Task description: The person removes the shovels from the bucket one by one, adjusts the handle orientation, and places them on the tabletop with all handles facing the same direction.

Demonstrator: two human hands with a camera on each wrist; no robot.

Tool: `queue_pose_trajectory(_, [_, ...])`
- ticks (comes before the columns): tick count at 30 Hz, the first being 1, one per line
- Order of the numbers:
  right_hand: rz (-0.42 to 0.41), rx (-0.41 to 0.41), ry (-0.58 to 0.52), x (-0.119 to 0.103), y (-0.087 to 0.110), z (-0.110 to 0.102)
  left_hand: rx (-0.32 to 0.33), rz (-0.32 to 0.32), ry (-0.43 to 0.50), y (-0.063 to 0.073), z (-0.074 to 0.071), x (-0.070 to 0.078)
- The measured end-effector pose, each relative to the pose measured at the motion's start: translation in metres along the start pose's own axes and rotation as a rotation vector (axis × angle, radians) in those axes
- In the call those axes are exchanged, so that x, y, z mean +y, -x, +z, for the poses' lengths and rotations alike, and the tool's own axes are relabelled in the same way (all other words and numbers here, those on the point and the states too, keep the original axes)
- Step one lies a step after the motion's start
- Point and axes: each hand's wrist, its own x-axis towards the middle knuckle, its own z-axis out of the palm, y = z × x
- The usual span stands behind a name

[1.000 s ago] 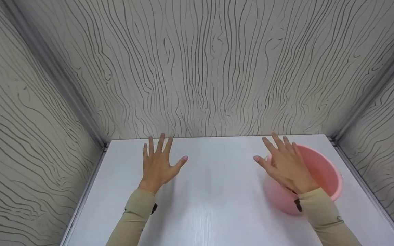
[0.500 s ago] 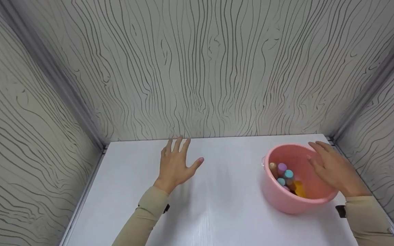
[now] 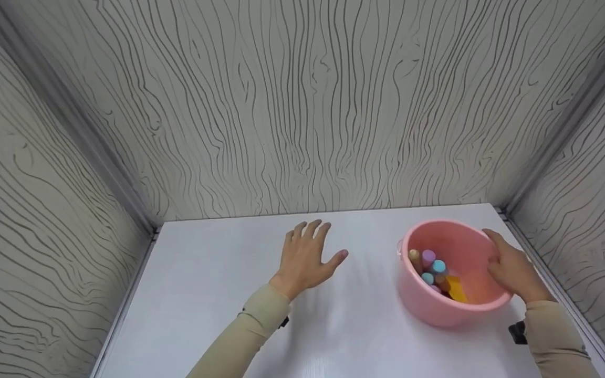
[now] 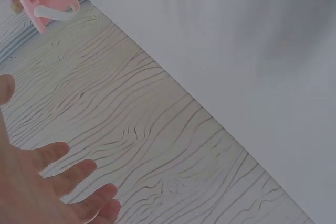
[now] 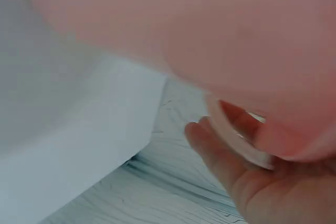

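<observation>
Seems barely begun: grips bucket (image 3: pixel 423 305) with right hand (image 3: pixel 515 271), holds nothing in spread left hand (image 3: pixel 305 261), touches no cylinders (image 3: pixel 438 267) inside.

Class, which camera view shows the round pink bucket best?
The head view: the round pink bucket appears nearly whole, slightly hidden by the right hand. The left wrist view catches a cropped piece with curved white handle; the right wrist view, a blurred closeup.
</observation>
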Motion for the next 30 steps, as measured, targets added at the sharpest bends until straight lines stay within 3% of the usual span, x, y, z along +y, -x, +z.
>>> queue_pose_trajectory(2, [0.019,0.021,0.012,0.001,-0.001,0.005,-0.005,0.008,0.016,-0.003,0.003,0.011])
queue_pose_trajectory(9, [0.091,-0.026,0.031,-0.005,-0.002,0.014,-0.036,0.062,0.037,-0.018,0.012,0.046])
queue_pose_trajectory(19, [0.108,-0.075,0.045,-0.004,-0.001,0.004,-0.1,0.137,0.016,-0.045,0.019,0.098])
queue_pose_trajectory(26, [0.041,-0.051,0.152,-0.002,-0.006,0.001,-0.144,0.153,0.1,-0.059,0.024,0.12])
queue_pose_trajectory(30, [0.055,-0.067,0.129,-0.003,-0.007,0.0,-0.164,0.159,0.12,-0.065,0.023,0.13])
